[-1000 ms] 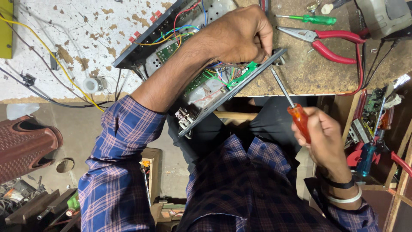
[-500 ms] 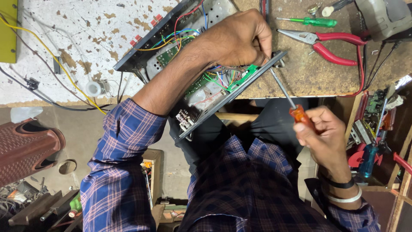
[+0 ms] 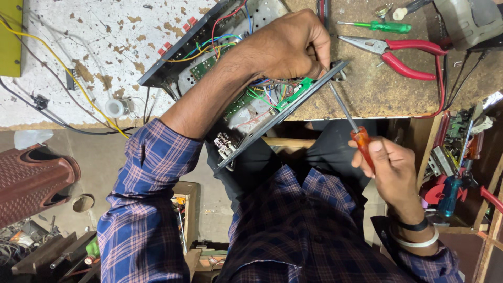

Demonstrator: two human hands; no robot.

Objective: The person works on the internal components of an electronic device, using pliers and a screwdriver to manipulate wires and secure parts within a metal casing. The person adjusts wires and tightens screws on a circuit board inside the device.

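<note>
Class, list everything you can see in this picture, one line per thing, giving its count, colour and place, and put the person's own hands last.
chassis: one, black, open, tilted over the bench edge, wires and green boards inside
screwdriver: one, orange handle, tip at the chassis's near corner
small screwdriver: one, green, top of the bench
pliers: one, red handles, on the bench below the small screwdriver
yellow wire: one, across the white sheet
bench: one, brown, worn
boot: one, brown, on the floor beside the bench
bracelets: two, black and white, on the right wrist
left hand: grips the chassis's near corner
right hand: holds the screwdriver's handle
</note>
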